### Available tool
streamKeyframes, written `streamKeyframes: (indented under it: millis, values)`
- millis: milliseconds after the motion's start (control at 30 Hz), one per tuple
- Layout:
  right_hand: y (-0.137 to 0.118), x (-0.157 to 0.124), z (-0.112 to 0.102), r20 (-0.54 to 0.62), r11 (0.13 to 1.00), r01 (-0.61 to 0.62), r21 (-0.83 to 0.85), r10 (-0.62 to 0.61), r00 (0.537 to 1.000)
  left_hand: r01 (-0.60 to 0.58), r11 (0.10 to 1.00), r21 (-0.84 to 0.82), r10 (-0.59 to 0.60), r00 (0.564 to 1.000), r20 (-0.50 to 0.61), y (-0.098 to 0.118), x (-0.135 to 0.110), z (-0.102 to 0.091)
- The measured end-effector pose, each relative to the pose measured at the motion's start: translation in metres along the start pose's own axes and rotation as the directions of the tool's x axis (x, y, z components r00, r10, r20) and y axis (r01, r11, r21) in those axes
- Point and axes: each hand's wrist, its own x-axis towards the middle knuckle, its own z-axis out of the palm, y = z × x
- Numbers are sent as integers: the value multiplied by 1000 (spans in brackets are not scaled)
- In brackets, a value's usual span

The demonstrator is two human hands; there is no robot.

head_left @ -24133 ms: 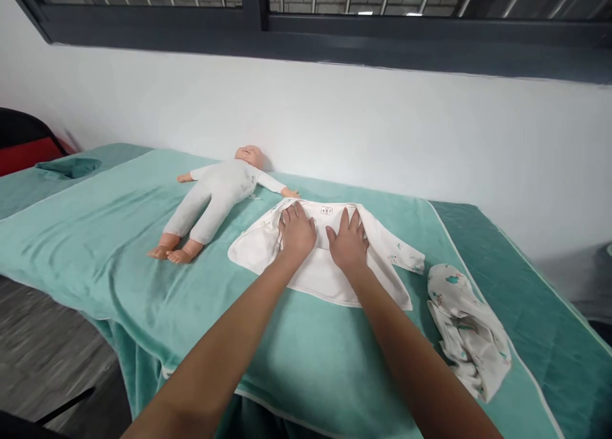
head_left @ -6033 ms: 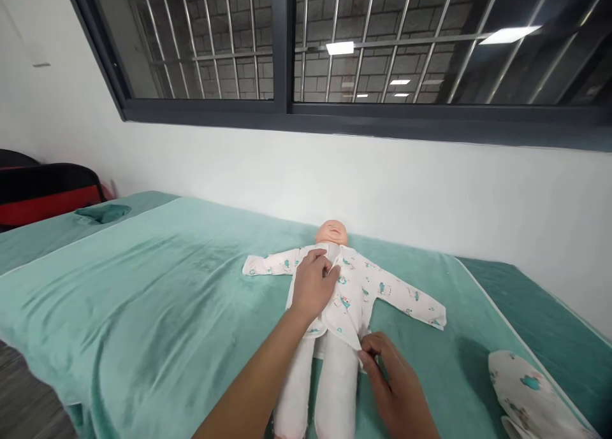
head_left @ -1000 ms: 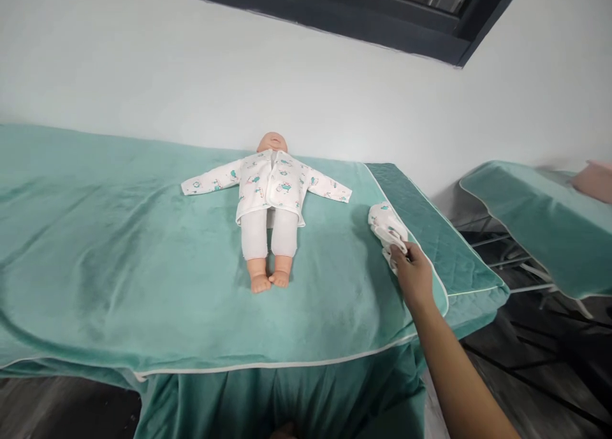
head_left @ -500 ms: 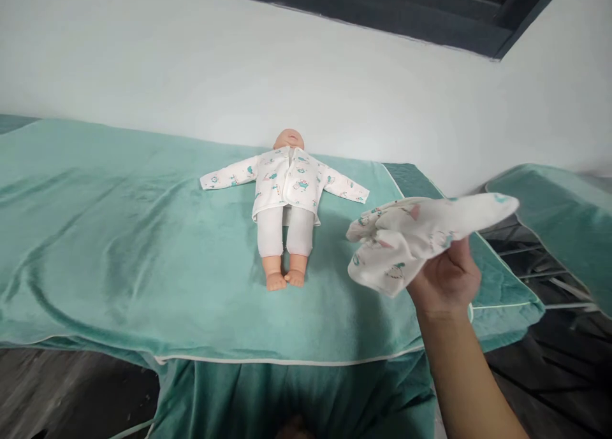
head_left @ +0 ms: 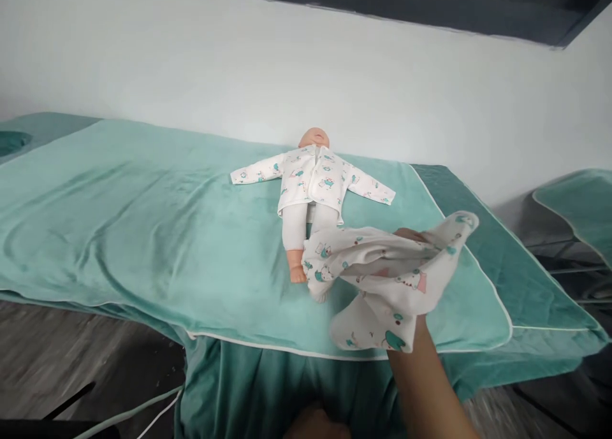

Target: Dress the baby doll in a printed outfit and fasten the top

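Observation:
My right hand [head_left: 412, 234] is mostly covered by the white printed baby pants [head_left: 382, 267] it grips, its forearm coming up from the lower right. The pants hang crumpled over the bed and hide one lower leg and foot of the baby doll [head_left: 314, 137]. On its back, the doll lies with arms spread, wearing a printed white jacket [head_left: 313, 178] and white leggings [head_left: 294, 227]. At the bottom edge, my left hand [head_left: 316, 424] shows only in part, dark and low in front of the bed; its fingers cannot be made out.
A green velvet cover with white piping [head_left: 205, 260] lies over the bed, against a white wall [head_left: 215, 63]. A face hole [head_left: 14, 141] is at the far left. Another green-covered bed [head_left: 581, 203] stands at right. Cables [head_left: 129, 413] run at lower left.
My right hand has brought the pants left and down, from beside the doll to over its lower leg. The view has shifted, so the doll sits farther right.

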Motion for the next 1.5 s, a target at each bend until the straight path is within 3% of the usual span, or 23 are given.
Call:
streamKeyframes:
  millis: [67, 133, 167, 233, 300, 367, 467, 567, 633, 733, 800, 867, 933, 1000, 1067, 1133, 1267, 1367, 1433, 1500]
  values:
    - [6, -9, 4, 3, 963, -91, 252, 94, 996, -2, 998, -60, -5, 993, -114, 0, 6, -6]
    - [8, -18, 7, 12, 927, -180, 329, 186, 982, -72, 961, -266, -21, 943, -333, 8, 4, -23]
    - [8, -23, 8, 17, 922, -212, 325, 219, 976, -160, 897, -411, -54, 885, -463, 16, 0, -36]
    - [8, -31, 11, 32, 927, -257, 273, 258, 966, -378, 691, -616, -83, 805, -587, 37, -13, -66]
    - [9, -39, 14, 64, 933, -285, 220, 278, 958, -557, 525, -644, -52, 734, -677, 60, -26, -96]
    - [14, -46, 19, 140, 916, -339, 216, 314, 939, -616, 476, -628, -4, 713, -702, 84, -35, -120]
    - [22, -54, 28, 302, 844, -497, 200, 429, 851, -653, 458, -604, 10, 683, -731, 116, -38, -147]
    - [26, -58, 40, 389, 805, -588, 86, 516, 763, -701, 504, -504, -8, 580, -815, 147, -35, -173]
    - [24, -56, 49, 440, 836, -548, -19, 499, 747, -715, 521, -466, 20, 556, -831, 168, -33, -192]
    - [10, -49, 58, 522, 912, -357, -202, 409, 748, -775, 509, -374, 146, 506, -850, 198, -37, -214]
    - [-2, -42, 61, 535, 945, -216, -244, 317, 783, -823, 498, -273, 238, 433, -869, 216, -44, -223]
    - [-17, -32, 64, 488, 969, -110, -223, 209, 847, -845, 493, -210, 313, 397, -863, 231, -52, -227]
    - [-34, -20, 69, 436, 976, -5, -217, 101, 894, -843, 503, -193, 376, 414, -829, 244, -61, -228]
    - [-52, -6, 77, 450, 955, 135, -263, -3, 893, -820, 539, -192, 437, 468, -768, 256, -68, -229]
    - [-71, 7, 88, 538, 905, 283, -319, -73, 840, -792, 583, -181, 488, 519, -702, 268, -76, -230]
    - [-91, 18, 100, 640, 845, 391, -365, -77, 764, -780, 606, -157, 526, 541, -656, 280, -85, -233]
    - [-127, 29, 119, 736, 818, 458, -349, -64, 674, -789, 609, -79, 614, 532, -583, 299, -107, -240]
    - [-152, 32, 127, 782, 781, 490, -386, -4, 623, -766, 642, -32, 655, 570, -496, 309, -124, -245]
    - [-166, 33, 131, 788, 745, 502, -439, 50, 614, -736, 677, -6, 643, 595, -483, 313, -133, -246]
    - [-176, 34, 133, 773, 750, 490, -444, 45, 633, -654, 756, 32, 582, 648, -492, 315, -140, -244]
